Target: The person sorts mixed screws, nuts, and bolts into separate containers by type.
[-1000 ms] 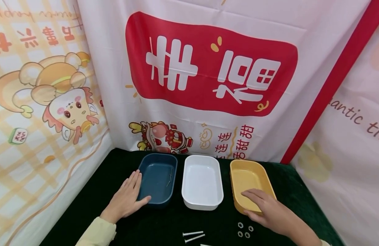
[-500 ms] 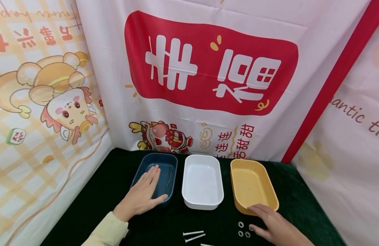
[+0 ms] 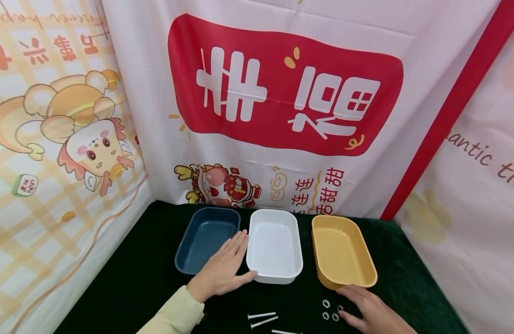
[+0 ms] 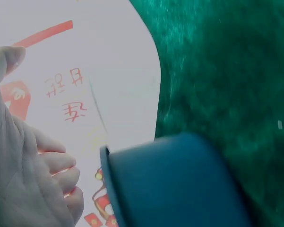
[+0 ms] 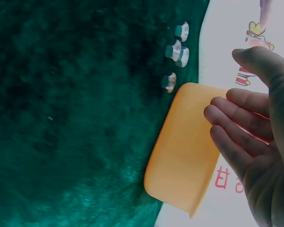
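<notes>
Fingers point(image 3: 237, 245) extend loosely, holding nothing; left hand point(image 3: 219, 273) is near the blue tray point(image 3: 203, 243), right hand point(image 3: 369, 310) beside nuts point(image 5: 174, 50).

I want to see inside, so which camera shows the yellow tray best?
Head view: it looks into the yellow tray, showing its floor. The right wrist view shows only its outside, partly behind the right hand; the left one shows none.
</notes>
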The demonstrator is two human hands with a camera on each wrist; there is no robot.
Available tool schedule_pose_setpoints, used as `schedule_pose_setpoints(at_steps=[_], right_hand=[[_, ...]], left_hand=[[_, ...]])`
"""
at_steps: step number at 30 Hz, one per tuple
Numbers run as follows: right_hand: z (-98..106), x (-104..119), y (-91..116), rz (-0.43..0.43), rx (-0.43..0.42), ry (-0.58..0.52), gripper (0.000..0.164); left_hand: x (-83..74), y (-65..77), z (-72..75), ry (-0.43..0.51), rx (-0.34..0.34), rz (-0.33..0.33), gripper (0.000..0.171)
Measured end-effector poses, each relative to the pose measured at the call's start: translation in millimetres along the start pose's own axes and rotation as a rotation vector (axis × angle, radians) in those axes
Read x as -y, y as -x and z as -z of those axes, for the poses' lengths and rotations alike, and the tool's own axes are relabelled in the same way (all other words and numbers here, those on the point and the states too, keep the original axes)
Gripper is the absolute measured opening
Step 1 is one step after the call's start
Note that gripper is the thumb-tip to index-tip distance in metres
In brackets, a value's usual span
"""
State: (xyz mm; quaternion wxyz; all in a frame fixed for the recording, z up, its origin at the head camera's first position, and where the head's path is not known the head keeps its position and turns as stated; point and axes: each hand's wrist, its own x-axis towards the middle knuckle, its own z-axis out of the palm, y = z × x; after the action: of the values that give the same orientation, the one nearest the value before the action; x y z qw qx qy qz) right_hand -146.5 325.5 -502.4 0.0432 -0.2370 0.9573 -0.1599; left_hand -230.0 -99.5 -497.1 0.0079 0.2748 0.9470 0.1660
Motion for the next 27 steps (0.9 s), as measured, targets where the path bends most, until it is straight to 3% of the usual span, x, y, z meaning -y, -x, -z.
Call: schedule_pose_setpoints(at_steps=[12, 27], right_hand=[[-11, -15, -5, 0.013, 0.076, -0.042, 0.039], [-23, -28, -14, 0.058, 0.12, -0.08, 0.024]], left_hand=[[-12.1, -15.0, -22.5, 0.013, 0.0, -0.022, 0.097], [-3.1, -20.1, -39.1, -0.047, 0.016, 0.017, 0.097]])
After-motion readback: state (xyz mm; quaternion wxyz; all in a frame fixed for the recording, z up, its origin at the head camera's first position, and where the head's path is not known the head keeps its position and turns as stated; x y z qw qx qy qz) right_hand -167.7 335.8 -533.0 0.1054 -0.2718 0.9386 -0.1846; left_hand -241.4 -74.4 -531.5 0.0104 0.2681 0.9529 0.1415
